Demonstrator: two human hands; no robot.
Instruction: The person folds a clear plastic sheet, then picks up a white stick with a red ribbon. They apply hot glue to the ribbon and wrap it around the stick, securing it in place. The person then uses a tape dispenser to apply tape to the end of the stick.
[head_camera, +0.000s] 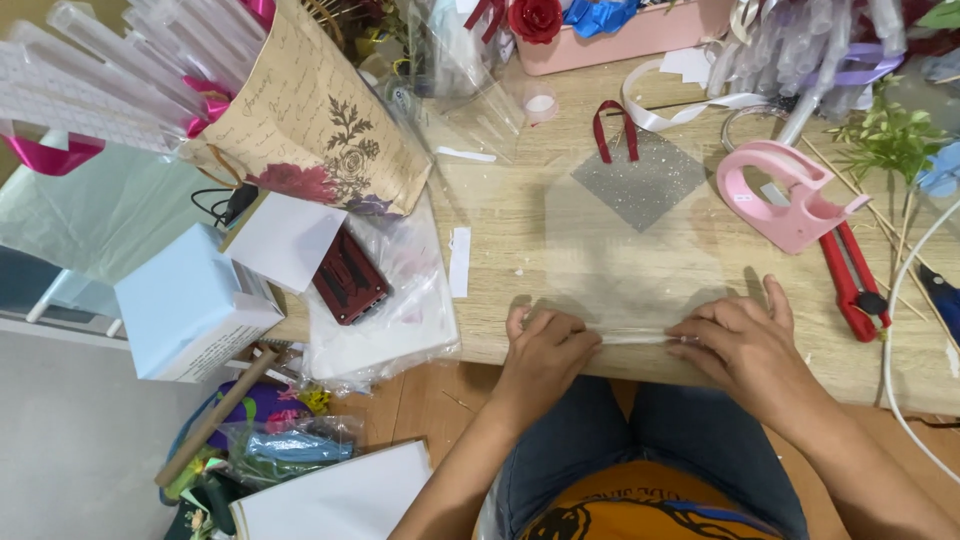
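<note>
A clear cellophane sheet (610, 255) lies flat on the wooden table (500, 330), its near edge folded up at the table's front. My left hand (545, 345) pinches that folded edge on the left. My right hand (735, 340) pinches it on the right, fingers pointing inward. Under the far part of the sheet lies a grey glitter square (640, 180) with a dark red ribbon loop (612, 130).
A pink tape dispenser (785, 195) and red cutters (850, 280) lie to the right. A printed paper bag (320, 120), a dark red phone (350, 275) on plastic, and a pale blue box (190, 305) sit left. A pink tray with a red rose (535, 18) stands at the back.
</note>
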